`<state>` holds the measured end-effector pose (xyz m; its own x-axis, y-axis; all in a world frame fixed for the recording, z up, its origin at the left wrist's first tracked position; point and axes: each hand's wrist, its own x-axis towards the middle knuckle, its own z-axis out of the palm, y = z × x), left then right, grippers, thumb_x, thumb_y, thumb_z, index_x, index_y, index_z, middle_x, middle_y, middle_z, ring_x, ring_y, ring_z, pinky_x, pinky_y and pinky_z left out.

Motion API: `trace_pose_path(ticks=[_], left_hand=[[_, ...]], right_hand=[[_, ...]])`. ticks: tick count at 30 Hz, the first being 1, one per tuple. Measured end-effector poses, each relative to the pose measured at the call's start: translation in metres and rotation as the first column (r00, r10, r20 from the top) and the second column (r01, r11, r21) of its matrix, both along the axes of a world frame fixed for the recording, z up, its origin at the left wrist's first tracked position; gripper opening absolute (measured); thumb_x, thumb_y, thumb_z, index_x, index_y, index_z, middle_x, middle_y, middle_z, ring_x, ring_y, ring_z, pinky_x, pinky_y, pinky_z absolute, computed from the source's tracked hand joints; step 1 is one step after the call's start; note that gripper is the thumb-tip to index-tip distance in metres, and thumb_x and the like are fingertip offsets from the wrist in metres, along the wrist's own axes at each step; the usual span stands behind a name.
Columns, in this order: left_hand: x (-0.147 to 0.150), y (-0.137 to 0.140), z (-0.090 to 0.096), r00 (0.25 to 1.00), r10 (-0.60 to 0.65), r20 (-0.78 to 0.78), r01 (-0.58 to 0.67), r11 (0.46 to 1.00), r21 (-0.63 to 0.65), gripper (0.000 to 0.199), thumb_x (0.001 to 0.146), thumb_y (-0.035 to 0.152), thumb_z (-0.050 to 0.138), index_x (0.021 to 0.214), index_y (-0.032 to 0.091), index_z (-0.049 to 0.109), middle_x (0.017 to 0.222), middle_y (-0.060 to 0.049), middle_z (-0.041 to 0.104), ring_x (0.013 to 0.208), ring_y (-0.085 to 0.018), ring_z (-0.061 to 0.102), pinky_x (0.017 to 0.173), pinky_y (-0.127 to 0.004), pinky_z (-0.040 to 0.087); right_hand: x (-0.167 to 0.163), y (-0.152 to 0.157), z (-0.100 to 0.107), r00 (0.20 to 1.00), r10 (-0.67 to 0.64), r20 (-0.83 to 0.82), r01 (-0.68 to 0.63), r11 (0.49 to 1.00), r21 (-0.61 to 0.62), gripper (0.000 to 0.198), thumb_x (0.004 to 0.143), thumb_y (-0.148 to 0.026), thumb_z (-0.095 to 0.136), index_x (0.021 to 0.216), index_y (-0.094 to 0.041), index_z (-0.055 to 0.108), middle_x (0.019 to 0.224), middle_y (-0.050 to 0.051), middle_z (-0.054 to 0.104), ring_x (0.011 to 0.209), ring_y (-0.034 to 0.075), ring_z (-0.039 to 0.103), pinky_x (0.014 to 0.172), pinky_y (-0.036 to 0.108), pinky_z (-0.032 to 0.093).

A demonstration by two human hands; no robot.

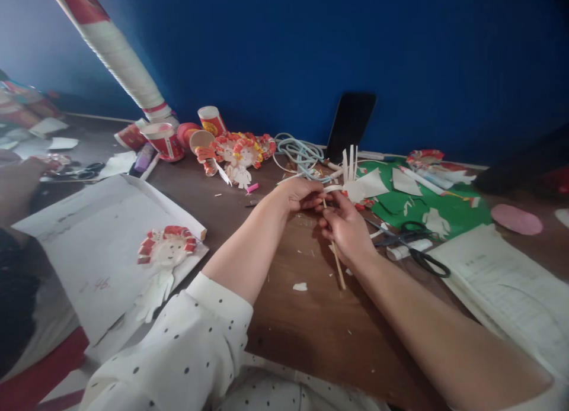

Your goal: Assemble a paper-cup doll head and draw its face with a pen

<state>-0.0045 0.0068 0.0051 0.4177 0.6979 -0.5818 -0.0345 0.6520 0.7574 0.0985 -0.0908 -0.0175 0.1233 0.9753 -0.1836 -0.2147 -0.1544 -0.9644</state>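
My left hand and my right hand meet over the brown table, fingers closed. A thin wooden stick slants down from my right hand's fingers, its lower end near the tabletop. At the fingertips of both hands is a white paper strip; my left hand pinches at it near the stick's upper end. How the strip and stick touch is partly hidden by the fingers. Just beyond my right hand lies white paper cut into upright strips. Scissors with black handles lie to its right.
White paper scraps lie on a green sheet. Paper figures with red-and-white fringes, paper cups and a coiled cable stand along the blue wall, where a phone leans. Another person's arm is at left.
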Motion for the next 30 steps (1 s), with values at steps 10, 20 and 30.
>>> trace_pose_path(ticks=[10,20,30], left_hand=[[0.0068,-0.0015,-0.0013,0.995,0.028,-0.096,-0.022,0.998,0.06,0.014,0.082,0.007,0.054,0.07,0.01,0.061,0.053,-0.002,0.063,0.04,-0.005,0.053,0.043,-0.012,0.045],[-0.0006,0.0002,-0.001,1.0,-0.007,-0.003,0.007,1.0,0.01,0.02,0.086,0.006,0.053,0.069,0.008,0.064,0.058,-0.004,0.066,0.046,-0.004,0.057,0.046,-0.009,0.047],[0.0022,-0.0013,-0.0018,1.0,0.018,-0.016,-0.018,0.999,0.032,0.014,0.08,0.005,0.062,0.066,0.008,0.064,0.059,-0.005,0.066,0.046,-0.005,0.058,0.047,-0.01,0.048]], right_hand=[[0.0004,-0.0011,0.0002,1.0,-0.009,-0.018,0.009,1.0,-0.01,0.046,0.064,-0.02,0.059,0.109,-0.028,0.058,0.08,-0.004,0.056,0.054,0.006,0.046,0.041,0.015,0.027],[-0.0013,-0.0002,0.0015,0.997,-0.046,-0.066,0.045,0.999,-0.023,0.054,0.062,-0.02,0.061,0.115,-0.027,0.056,0.08,-0.004,0.056,0.052,0.005,0.045,0.04,0.016,0.024],[-0.0004,-0.0003,0.0026,0.998,-0.028,-0.064,0.028,1.0,-0.012,0.046,0.063,-0.021,0.062,0.109,-0.026,0.057,0.081,-0.004,0.056,0.052,0.005,0.044,0.039,0.017,0.021]])
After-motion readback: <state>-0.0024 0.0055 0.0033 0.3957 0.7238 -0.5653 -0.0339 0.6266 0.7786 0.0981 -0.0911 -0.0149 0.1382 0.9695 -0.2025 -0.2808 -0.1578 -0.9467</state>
